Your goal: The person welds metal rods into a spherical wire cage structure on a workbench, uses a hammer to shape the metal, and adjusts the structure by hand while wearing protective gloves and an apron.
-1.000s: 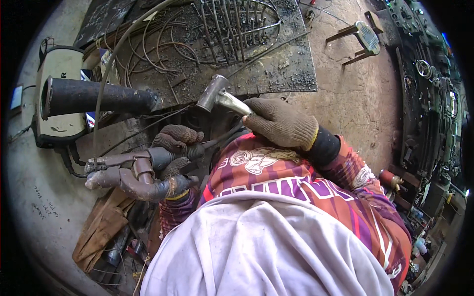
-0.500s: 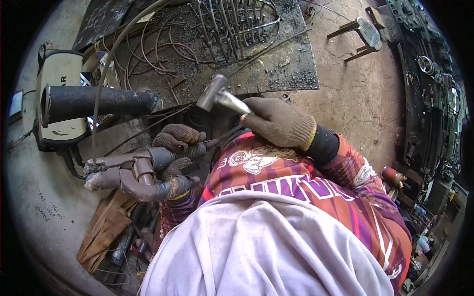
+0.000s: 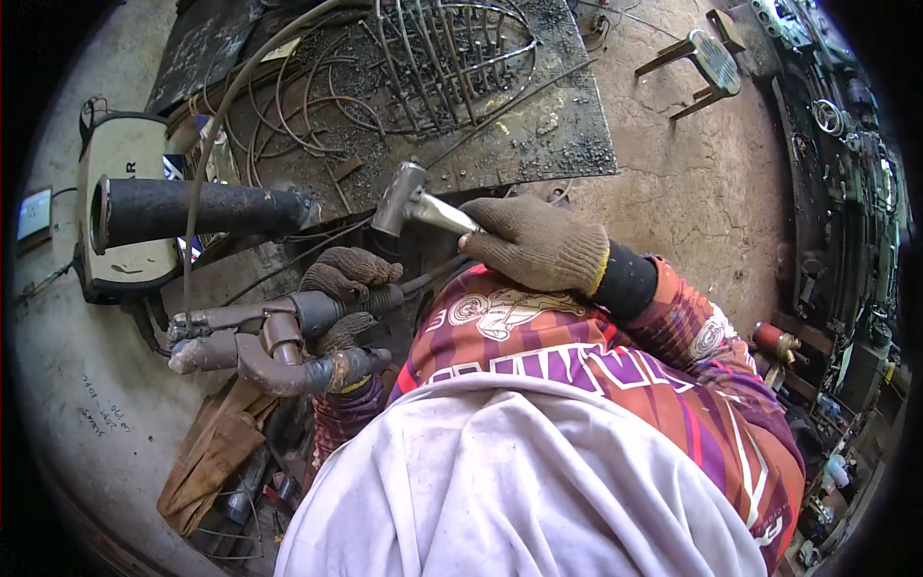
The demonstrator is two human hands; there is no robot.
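My right hand [image 3: 543,243], in a brown knitted glove, is closed on the pale metal handle of a hammer [image 3: 399,200]. The hammer's cylindrical steel head points left, near the edge of the worktable [image 3: 562,130]. Lower and to the left, my gloved left hand [image 3: 341,276] wraps round the dark grip of a welding electrode holder [image 3: 279,332]. Its worn jaws point left, and a cable leaves the grip toward my body. A long thin brown rod or cable [image 3: 197,212] rises from the jaws and curves toward the top; which it is, I cannot tell.
A dark tapered tube [image 3: 197,212] lies before a beige machine [image 3: 125,154] at left. Bent rods form a metal frame [image 3: 437,67] on the table, among coiled wire and grit. A stool [image 3: 713,62] stands far right, machinery [image 3: 836,183] lines the right side, and brown cloth [image 3: 212,457] lies lower left.
The hammer and right hand have shifted slightly left and down in the picture. The surroundings at left sit slightly further right and lower. Both hands keep their holds.
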